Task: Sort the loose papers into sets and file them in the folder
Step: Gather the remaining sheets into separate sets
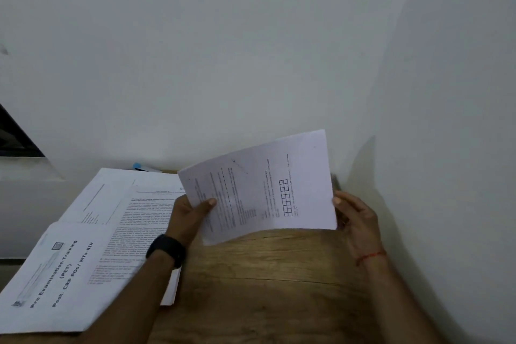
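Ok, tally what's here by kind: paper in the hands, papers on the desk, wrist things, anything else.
Held paper: 1
Papers on desk: 3 showing, booklet, text sheet, sheet behind
Wrist things: 2, watch, red thread
Blue item: 1
Total: 7

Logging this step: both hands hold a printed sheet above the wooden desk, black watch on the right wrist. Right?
No: the head view shows the black watch on the left wrist. The left hand and right hand do hold the printed sheet above the wooden desk.
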